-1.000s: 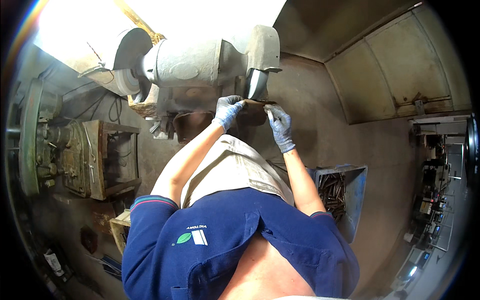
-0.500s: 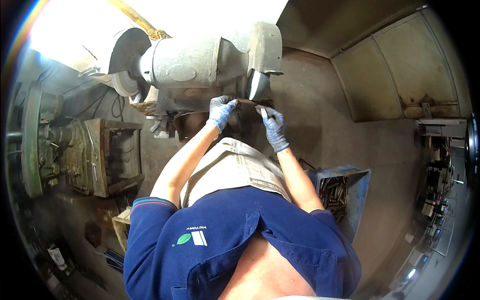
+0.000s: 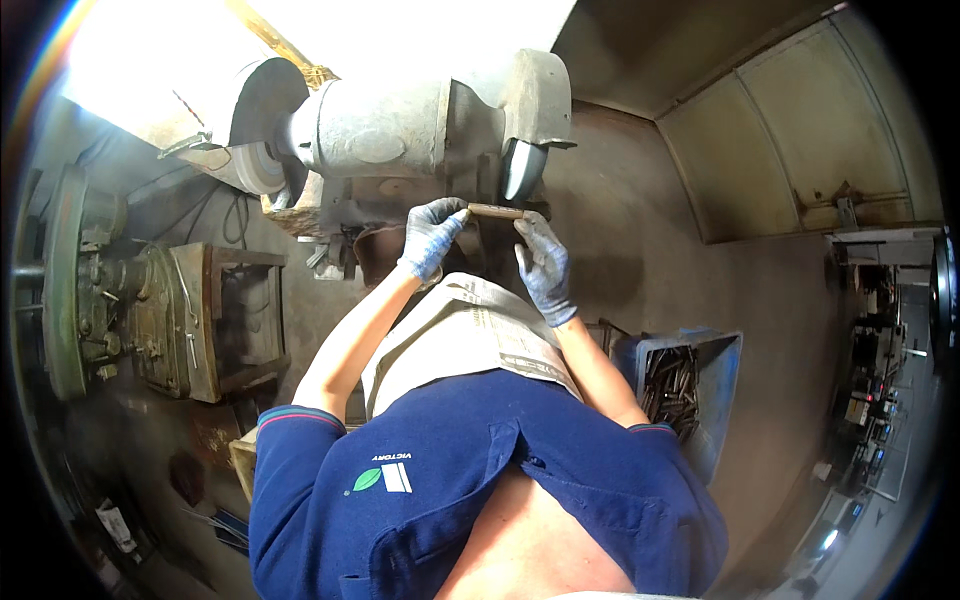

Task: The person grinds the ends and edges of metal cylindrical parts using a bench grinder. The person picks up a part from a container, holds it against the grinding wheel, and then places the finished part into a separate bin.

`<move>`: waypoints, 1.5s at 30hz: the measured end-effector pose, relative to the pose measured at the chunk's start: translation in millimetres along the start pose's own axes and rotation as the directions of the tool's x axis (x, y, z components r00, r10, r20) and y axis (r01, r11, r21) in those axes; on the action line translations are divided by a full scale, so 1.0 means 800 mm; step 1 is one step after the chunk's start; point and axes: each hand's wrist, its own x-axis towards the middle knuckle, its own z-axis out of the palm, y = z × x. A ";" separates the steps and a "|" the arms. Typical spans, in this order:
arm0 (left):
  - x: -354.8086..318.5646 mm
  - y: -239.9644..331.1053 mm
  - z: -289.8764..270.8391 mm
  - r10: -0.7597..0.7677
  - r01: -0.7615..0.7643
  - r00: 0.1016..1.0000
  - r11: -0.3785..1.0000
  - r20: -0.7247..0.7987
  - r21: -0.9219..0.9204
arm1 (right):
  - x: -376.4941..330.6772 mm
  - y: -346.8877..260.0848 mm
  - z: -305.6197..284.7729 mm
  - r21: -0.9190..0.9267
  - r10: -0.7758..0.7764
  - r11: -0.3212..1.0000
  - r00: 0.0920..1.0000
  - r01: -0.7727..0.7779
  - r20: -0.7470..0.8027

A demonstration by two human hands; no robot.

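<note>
A short brown metal bar [image 3: 496, 211] lies level between my two gloved hands, just in front of the right grinding wheel [image 3: 524, 170] of a grey bench grinder [image 3: 380, 125]. My left hand [image 3: 432, 236], in a blue-grey glove, pinches the bar's left end between thumb and fingers. At the other end, the fingers of my right hand [image 3: 543, 256], gloved alike, close on the bar. A small gap seems to part bar and wheel, though I cannot tell for sure whether they touch. A metal guard [image 3: 540, 100] covers the wheel's upper part.
A blue bin [image 3: 715, 400] with many similar metal bars [image 3: 672, 385] stands by my right side. The grinder's left wheel [image 3: 258, 168] sits under its own guard. Green machinery [image 3: 150, 320] is at the left, tan panels [image 3: 800, 140] at the far right. A light apron [image 3: 460, 330] covers my lap.
The bar has come slightly back toward me and turned, so that more of its side shows. My left hand has shifted a little left, and both hands still hold the bar.
</note>
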 end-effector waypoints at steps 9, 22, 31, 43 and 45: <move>-0.052 0.030 0.020 0.246 -0.216 0.952 0.962 0.184 -0.168 | -0.023 -0.102 -0.061 -0.131 -0.226 0.966 0.974 0.222 -0.017; -0.112 0.046 0.070 0.368 -0.342 0.886 0.929 0.280 -0.139 | -0.077 -0.157 -0.118 -0.297 -0.265 0.922 0.964 0.249 -0.017; -0.097 0.031 0.085 0.175 -0.373 0.861 0.854 0.477 0.362 | -0.121 -0.141 -0.163 -0.293 -0.050 0.956 0.975 -0.016 -0.214; -0.078 -0.113 -0.017 -0.150 -0.489 0.772 0.482 0.618 0.727 | -0.259 -0.091 -0.301 -0.523 0.254 0.616 0.777 -0.590 -0.577; -0.062 -0.140 -0.029 -0.159 -0.300 0.825 0.690 0.542 0.659 | -0.249 -0.084 -0.274 -0.343 0.395 0.764 0.817 -0.546 -0.420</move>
